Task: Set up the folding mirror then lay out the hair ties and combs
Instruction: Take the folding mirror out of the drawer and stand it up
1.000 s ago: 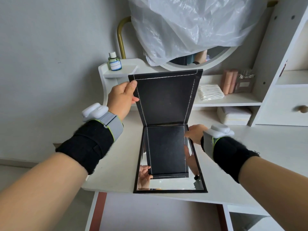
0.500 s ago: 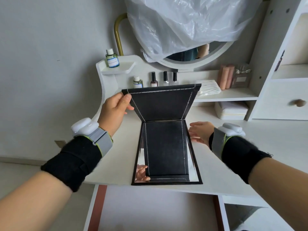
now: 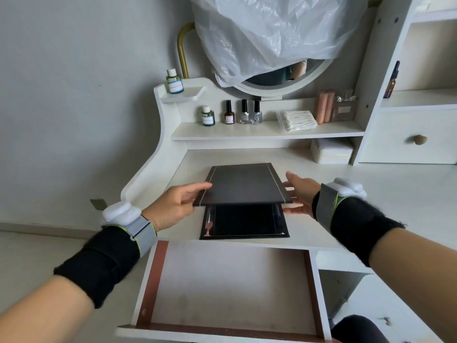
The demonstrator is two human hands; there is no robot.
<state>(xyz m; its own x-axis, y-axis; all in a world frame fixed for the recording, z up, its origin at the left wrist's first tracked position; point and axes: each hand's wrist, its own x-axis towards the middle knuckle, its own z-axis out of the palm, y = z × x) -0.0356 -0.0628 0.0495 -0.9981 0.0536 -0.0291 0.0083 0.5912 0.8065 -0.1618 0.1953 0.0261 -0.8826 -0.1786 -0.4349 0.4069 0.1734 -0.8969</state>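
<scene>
The black folding mirror lies on the white desk (image 3: 385,201), close to its front edge. Its cover (image 3: 243,184) hangs low over the glass base (image 3: 244,221), almost flat, with only the near strip of glass showing. My left hand (image 3: 173,206) pinches the cover's left edge, thumb on top. On the other side, my right hand (image 3: 301,191) rests against the cover's right edge with straight, spread fingers. No hair ties or combs are in view.
An open drawer (image 3: 230,280) juts out below the desk front, nothing in it. The back shelf holds small bottles (image 3: 243,112), a bag of cotton swabs (image 3: 296,120) and pink tubes. A white box (image 3: 331,151) sits under the shelf. Behind stands a plastic-covered round mirror (image 3: 272,33).
The cover stood upright, held by my left hand; it has now swung down towards me, almost flat over the glass. My right hand moved to its right edge. The view tilted down, revealing the drawer.
</scene>
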